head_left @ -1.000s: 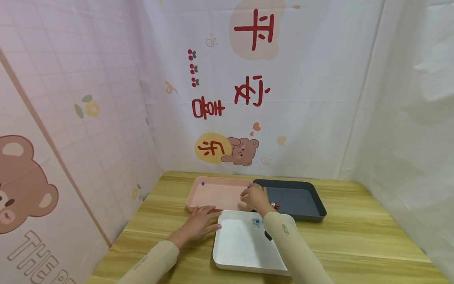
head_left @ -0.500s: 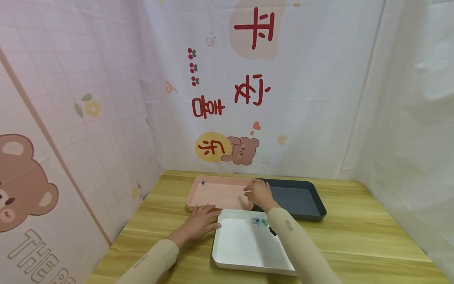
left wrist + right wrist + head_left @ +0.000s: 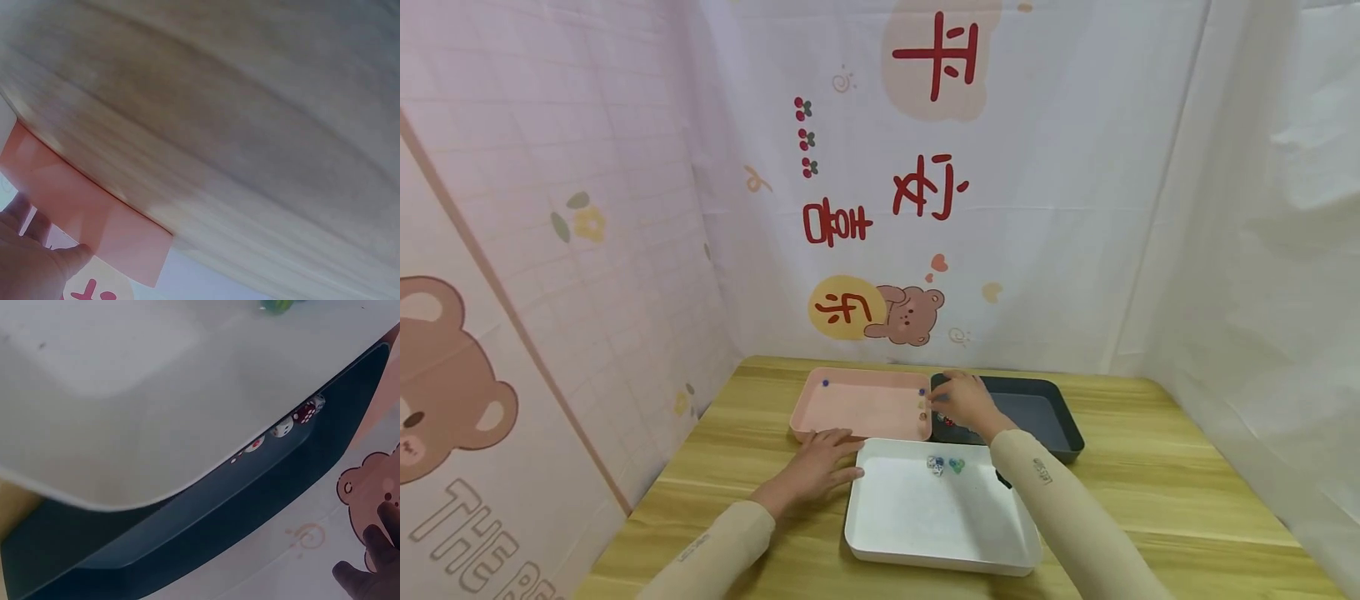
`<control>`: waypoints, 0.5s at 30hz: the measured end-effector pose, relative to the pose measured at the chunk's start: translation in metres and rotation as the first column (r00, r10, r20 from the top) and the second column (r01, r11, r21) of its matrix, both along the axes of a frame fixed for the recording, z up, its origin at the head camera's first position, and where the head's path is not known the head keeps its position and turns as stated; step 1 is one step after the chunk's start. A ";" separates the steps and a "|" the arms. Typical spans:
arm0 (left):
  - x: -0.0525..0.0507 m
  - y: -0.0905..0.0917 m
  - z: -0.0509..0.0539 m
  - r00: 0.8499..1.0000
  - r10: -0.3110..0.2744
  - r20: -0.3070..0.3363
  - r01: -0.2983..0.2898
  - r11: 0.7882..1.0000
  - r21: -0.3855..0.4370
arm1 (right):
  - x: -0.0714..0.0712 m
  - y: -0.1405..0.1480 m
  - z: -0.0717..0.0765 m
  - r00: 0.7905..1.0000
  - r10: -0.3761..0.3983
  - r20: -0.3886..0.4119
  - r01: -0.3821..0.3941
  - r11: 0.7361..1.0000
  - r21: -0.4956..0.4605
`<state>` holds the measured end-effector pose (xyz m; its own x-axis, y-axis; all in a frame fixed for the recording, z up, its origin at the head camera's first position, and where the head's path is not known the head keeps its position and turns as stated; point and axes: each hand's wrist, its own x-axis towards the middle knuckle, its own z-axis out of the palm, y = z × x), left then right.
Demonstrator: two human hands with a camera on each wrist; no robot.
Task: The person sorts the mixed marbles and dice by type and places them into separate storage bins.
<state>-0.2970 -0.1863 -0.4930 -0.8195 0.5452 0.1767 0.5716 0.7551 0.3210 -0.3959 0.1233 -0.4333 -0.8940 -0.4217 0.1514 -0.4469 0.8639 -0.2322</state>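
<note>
My left hand point(image 3: 820, 463) lies with straight fingers between the pink tray point(image 3: 857, 437) and the white tray point(image 3: 852, 508). Its thumb is at the white tray's left rim. In the left wrist view, that hand point(image 3: 37, 256) reaches the pink tray's edge point(image 3: 94, 200). My right hand point(image 3: 967, 402) is above the seam between the pink and dark grey point(image 3: 1037, 417) trays. Its fingertips are beside a small yellowish ball point(image 3: 922, 404). Near that ball are a brown ball point(image 3: 922, 416) and a blue ball point(image 3: 921, 391). The right wrist view shows separated fingers on the right hand point(image 3: 375, 569), nothing visible between them.
Red and white dice point(image 3: 948, 422) lie in the dark tray. Green marbles point(image 3: 957, 465) and a cluster of small clear and blue pieces point(image 3: 936, 465) sit in the white tray. Another blue ball point(image 3: 825, 383) is in the pink tray's far left. A printed cloth wall stands behind.
My right hand has moved from over the pink tray rightward toward the dark tray. The yellowish ball has shifted right to the pink tray's right side. The left hand has stayed put.
</note>
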 end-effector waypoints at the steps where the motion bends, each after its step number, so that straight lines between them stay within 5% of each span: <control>1: 0.000 0.000 0.000 1.000 0.000 0.000 0.000 1.000 -0.001 | 0.001 0.003 0.001 1.000 0.007 0.007 -0.007 1.000 0.002; 15: -0.001 0.000 -0.002 1.000 -0.007 -0.026 0.007 1.000 -0.001 | 0.024 0.036 -0.012 0.991 0.123 0.061 -0.123 0.992 -0.010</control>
<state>-0.2978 -0.1863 -0.4952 -0.8106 0.5513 0.1976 0.5853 0.7511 0.3055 -0.3718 0.1594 -0.4448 -0.8431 -0.5282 0.1011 -0.5344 0.8019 -0.2672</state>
